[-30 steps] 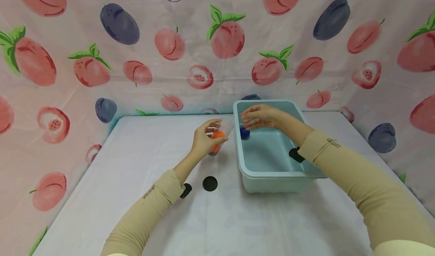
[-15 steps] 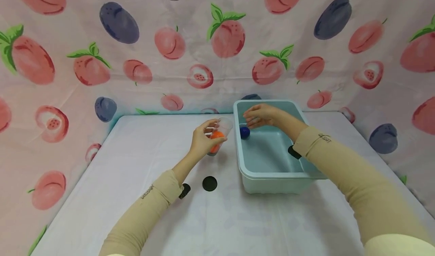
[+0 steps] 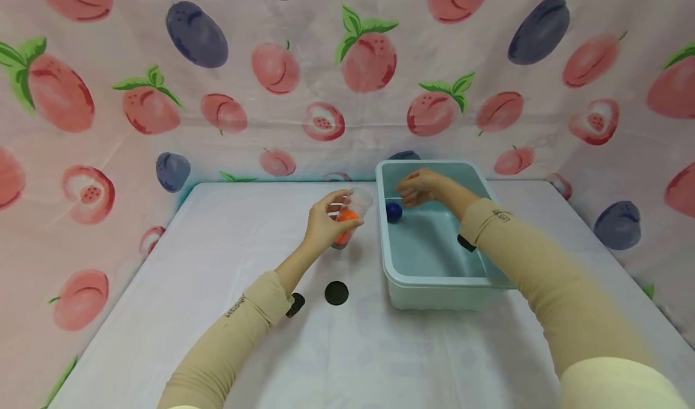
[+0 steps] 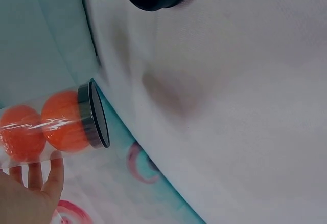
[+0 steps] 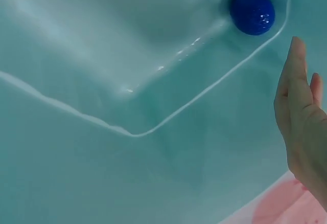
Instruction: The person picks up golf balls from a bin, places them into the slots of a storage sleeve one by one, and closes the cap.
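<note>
My left hand [image 3: 324,222] grips a clear plastic tube [image 3: 357,201] tilted over the table, left of the bin. Two orange balls [image 4: 64,121] lie one behind the other inside it, and a black cap [image 4: 93,115] closes its lower end. Over the far part of a pale blue plastic bin [image 3: 450,280] is my right hand [image 3: 422,186], holding nothing, its fingers together and fairly straight in the right wrist view. A dark blue ball [image 3: 394,212] sits in the bin by its left wall, just below and left of those fingers.
A round black lid [image 3: 336,293] lies on the white-covered table [image 3: 233,234] in front of the tube. A thin pale line runs along the bin's inner walls in the right wrist view. Behind the table hangs a fruit-print cloth [image 3: 217,143].
My right hand has shifted a little to the right inside the bin's outline, away from the left wall. The left hand and the tube have stayed in place.
</note>
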Tool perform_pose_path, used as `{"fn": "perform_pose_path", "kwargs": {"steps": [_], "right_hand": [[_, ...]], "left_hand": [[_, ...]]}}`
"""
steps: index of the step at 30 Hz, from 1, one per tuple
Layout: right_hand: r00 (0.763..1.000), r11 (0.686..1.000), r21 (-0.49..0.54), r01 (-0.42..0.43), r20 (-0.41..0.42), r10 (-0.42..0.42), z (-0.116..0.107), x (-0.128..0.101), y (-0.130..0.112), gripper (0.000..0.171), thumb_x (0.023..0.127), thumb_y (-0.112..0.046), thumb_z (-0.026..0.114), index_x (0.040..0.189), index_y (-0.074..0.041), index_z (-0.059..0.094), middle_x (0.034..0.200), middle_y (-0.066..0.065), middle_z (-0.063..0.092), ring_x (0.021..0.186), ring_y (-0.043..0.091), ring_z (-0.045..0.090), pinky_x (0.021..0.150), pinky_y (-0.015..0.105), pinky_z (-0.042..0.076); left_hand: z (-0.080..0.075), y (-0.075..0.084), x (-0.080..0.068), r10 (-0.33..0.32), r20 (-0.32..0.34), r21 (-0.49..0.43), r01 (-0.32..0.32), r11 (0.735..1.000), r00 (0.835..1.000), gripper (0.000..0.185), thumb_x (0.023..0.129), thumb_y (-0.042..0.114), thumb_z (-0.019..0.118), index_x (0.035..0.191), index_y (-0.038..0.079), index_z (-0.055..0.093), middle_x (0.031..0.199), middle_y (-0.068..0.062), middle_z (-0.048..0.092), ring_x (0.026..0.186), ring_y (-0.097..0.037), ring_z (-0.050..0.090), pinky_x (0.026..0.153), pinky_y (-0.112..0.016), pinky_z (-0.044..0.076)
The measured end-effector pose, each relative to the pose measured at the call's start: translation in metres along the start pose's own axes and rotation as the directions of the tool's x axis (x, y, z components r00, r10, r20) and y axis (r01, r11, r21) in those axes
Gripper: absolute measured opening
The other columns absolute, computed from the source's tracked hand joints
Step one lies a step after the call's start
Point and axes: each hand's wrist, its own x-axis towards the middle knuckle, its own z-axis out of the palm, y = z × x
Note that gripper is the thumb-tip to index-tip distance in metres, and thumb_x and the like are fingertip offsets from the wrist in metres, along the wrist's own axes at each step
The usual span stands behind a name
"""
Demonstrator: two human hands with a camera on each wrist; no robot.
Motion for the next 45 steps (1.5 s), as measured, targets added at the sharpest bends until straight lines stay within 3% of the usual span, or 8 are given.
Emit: {"fn": "perform_pose_path", "kwargs": {"steps": [5, 8, 13, 23, 27, 35, 40, 45], "right_hand": [[1.000, 1.000, 0.002, -0.008, -0.017, 0.008, -0.005, 0.004, 0.008, 0.052, 0.095, -0.015, 0.052, 0.138, 0.008, 0.035, 0.108, 0.017, 0.051, 0.086, 0.019, 0.060, 0.095, 0.036, 0.050], [1.000, 1.000, 0.018, 0.005, 0.002, -0.005, -0.015, 0.032, 0.025, 0.049, 0.093, -0.018, 0.058, 0.133, 0.007, 0.044, 0.102, 0.018, 0.054, 0.081, 0.020, 0.062, 0.087, 0.035, 0.054], [0.999, 1.000, 0.029, 0.011, 0.048, -0.013, -0.042, 0.115, 0.070, 0.051, 0.087, -0.024, 0.067, 0.127, 0.004, 0.052, 0.111, 0.027, 0.056, 0.090, 0.033, 0.064, 0.080, 0.041, 0.056], [0.996, 0.997, -0.052, -0.055, 0.062, 0.058, -0.044, 0.170, 0.097, 0.067, 0.086, -0.031, 0.066, 0.139, 0.000, 0.040, 0.127, 0.026, 0.046, 0.104, 0.040, 0.059, 0.084, 0.050, 0.053], [0.994, 0.997, -0.055, -0.062, 0.089, 0.066, -0.035, 0.157, 0.086, 0.071, 0.083, -0.030, 0.071, 0.139, 0.001, 0.039, 0.128, 0.025, 0.044, 0.102, 0.038, 0.059, 0.082, 0.048, 0.054], [0.989, 0.984, -0.163, -0.076, 0.112, 0.095, 0.011, 0.046, 0.029, 0.050, 0.099, -0.007, 0.041, 0.144, 0.007, 0.025, 0.147, 0.033, 0.022, 0.130, 0.048, 0.035, 0.104, 0.053, 0.039], [0.988, 0.981, -0.161, -0.108, 0.089, 0.123, 0.021, 0.027, 0.018, 0.047, 0.097, -0.002, 0.044, 0.140, 0.011, 0.030, 0.140, 0.034, 0.028, 0.130, 0.048, 0.036, 0.107, 0.051, 0.036], [0.988, 0.970, -0.217, -0.105, 0.085, 0.126, 0.029, 0.030, 0.021, 0.039, 0.092, 0.002, 0.052, 0.128, 0.012, 0.041, 0.135, 0.031, 0.036, 0.126, 0.043, 0.043, 0.102, 0.045, 0.044]], "left_hand": [[-0.001, -0.001, 0.000, -0.005, -0.009, 0.000, 0.005, 1.000, 1.000, 0.056, 0.072, 0.010, 0.081, 0.125, 0.014, 0.060, 0.116, -0.012, 0.065, 0.107, -0.026, 0.057, 0.092, -0.040, 0.050], [-0.002, -0.002, -0.002, -0.012, -0.015, -0.002, 0.012, 1.000, 1.000, 0.056, 0.072, 0.010, 0.081, 0.125, 0.014, 0.060, 0.116, -0.011, 0.065, 0.106, -0.026, 0.056, 0.092, -0.039, 0.050], [-0.007, -0.003, -0.004, -0.025, -0.029, -0.010, 0.025, 1.000, 0.999, 0.058, 0.071, 0.008, 0.082, 0.124, 0.014, 0.060, 0.114, -0.012, 0.064, 0.100, -0.028, 0.058, 0.090, -0.039, 0.051], [-0.011, -0.007, -0.005, -0.022, -0.036, -0.008, 0.022, 1.000, 0.999, 0.057, 0.070, 0.008, 0.082, 0.123, 0.013, 0.061, 0.113, -0.013, 0.064, 0.098, -0.030, 0.059, 0.090, -0.040, 0.052], [-0.011, -0.007, -0.004, -0.022, -0.033, -0.014, 0.022, 1.000, 0.999, 0.056, 0.071, 0.008, 0.082, 0.123, 0.013, 0.061, 0.113, -0.013, 0.064, 0.099, -0.030, 0.059, 0.091, -0.041, 0.051], [-0.013, -0.008, -0.006, -0.019, -0.017, 0.006, 0.019, 1.000, 1.000, 0.057, 0.071, 0.007, 0.082, 0.123, 0.013, 0.061, 0.114, -0.014, 0.063, 0.100, -0.030, 0.059, 0.089, -0.040, 0.052], [-0.016, -0.008, -0.006, -0.012, -0.025, 0.029, 0.013, 1.000, 1.000, 0.057, 0.070, 0.007, 0.082, 0.123, 0.012, 0.061, 0.114, -0.014, 0.062, 0.100, -0.031, 0.059, 0.087, -0.041, 0.053], [-0.017, -0.010, -0.006, -0.024, -0.023, 0.030, 0.024, 0.999, 0.999, 0.058, 0.070, 0.007, 0.082, 0.124, 0.011, 0.060, 0.115, -0.015, 0.062, 0.102, -0.031, 0.059, 0.089, -0.042, 0.052]]}}
